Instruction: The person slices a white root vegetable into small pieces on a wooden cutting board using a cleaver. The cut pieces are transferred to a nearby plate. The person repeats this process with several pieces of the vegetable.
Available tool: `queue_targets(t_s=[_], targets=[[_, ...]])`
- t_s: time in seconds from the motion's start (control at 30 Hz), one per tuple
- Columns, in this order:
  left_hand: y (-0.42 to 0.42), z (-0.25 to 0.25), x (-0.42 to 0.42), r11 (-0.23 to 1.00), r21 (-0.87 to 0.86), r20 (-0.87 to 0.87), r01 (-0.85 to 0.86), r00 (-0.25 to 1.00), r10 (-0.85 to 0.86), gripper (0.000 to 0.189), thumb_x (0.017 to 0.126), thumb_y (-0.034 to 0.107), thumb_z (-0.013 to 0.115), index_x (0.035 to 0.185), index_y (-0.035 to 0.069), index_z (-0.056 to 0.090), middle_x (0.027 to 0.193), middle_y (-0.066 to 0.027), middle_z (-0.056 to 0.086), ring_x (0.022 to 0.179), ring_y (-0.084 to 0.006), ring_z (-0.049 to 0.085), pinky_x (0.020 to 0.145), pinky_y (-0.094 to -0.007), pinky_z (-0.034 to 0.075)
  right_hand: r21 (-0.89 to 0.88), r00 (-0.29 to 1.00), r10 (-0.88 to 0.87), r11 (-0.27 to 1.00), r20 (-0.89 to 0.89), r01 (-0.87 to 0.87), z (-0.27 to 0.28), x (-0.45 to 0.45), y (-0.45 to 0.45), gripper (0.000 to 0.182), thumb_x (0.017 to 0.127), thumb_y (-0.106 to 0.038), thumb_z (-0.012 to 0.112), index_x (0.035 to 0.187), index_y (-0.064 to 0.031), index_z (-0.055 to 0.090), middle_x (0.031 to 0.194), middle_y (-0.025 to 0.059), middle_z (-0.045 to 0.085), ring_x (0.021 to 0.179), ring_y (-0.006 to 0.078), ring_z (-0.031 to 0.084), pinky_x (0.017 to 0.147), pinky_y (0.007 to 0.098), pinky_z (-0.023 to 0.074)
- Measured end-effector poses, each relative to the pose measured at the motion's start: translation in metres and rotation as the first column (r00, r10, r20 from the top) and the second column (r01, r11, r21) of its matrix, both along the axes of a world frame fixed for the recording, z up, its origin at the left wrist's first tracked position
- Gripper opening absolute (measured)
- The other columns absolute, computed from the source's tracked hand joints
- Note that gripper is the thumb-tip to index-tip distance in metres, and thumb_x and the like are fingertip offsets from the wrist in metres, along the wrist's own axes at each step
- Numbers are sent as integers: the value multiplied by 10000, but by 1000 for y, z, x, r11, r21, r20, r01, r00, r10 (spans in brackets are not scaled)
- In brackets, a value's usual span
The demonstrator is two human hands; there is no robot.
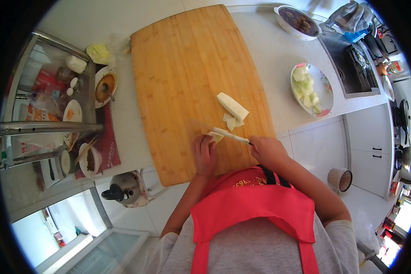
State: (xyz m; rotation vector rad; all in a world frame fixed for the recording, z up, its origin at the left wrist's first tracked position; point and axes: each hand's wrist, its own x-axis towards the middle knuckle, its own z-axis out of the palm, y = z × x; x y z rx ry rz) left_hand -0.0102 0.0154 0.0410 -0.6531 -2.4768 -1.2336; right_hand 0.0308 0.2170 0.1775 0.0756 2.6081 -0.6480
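My right hand (270,150) grips the handle of a kitchen knife (232,135) over the near part of a large bamboo cutting board (188,65). The blade is seen almost edge-on and points to the left. Beside it, the fingers of my left hand (205,154) hold a pale piece of vegetable (216,137) against the board, partly hidden by fingers and knife. Just beyond the blade lie a few thin pale slices (231,122). A longer peeled chunk of pale green vegetable (233,105) rests against them.
An oval plate (323,80) of cut pale green pieces stands right of the board, near the sink (349,65). Behind it is a white basin (296,24) of dark liquid and round items. At left are a sauce bowl (105,87), a metal rack (51,127) and a kettle (125,188).
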Motion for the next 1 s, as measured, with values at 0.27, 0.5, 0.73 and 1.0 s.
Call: queue_targets(t_s=[0.27, 0.5, 0.73, 1.0], targets=[[-6, -20, 4, 988, -151, -85, 5, 996, -18, 291, 766, 51, 553, 1047, -17, 521, 1078, -219, 509, 1008, -416, 444, 885, -503, 337, 121, 997, 52, 991, 63, -59, 24, 27, -3, 103, 833, -133, 464, 865, -47, 511, 744, 158, 608, 686, 343, 604, 588, 446, 464], [-5, -15, 6, 983, -184, -99, -19, 995, 1, 273, 780, 65, 567, 1037, -15, 523, 1052, -218, 519, 1002, -407, 463, 872, -503, 358, 40, 986, 21, 999, 166, -28, 19, 14, -14, 149, 847, -130, 424, 913, -39, 520, 774, 179, 613, 735, 366, 600, 627, 468, 457], [-2, -5, 1, 993, -113, -109, -34, 994, 22, 216, 794, 65, 591, 1003, 22, 557, 1030, -152, 543, 972, -349, 491, 856, -440, 395, 66, 995, 27, 997, 98, -34, -34, -6, -20, 120, 836, -133, 463, 901, -48, 518, 776, 169, 618, 725, 358, 605, 620, 467, 459], [-2, 0, 6, 1000, -9, -33, -8, 999, 7, 232, 776, 34, 593, 1003, 16, 547, 1026, -166, 529, 969, -353, 484, 847, -453, 387, -12, 998, -41, 999, 49, 42, 0, 6, -5, 126, 815, -163, 473, 854, -49, 509, 733, 185, 591, 712, 382, 574, 635, 478, 444]])
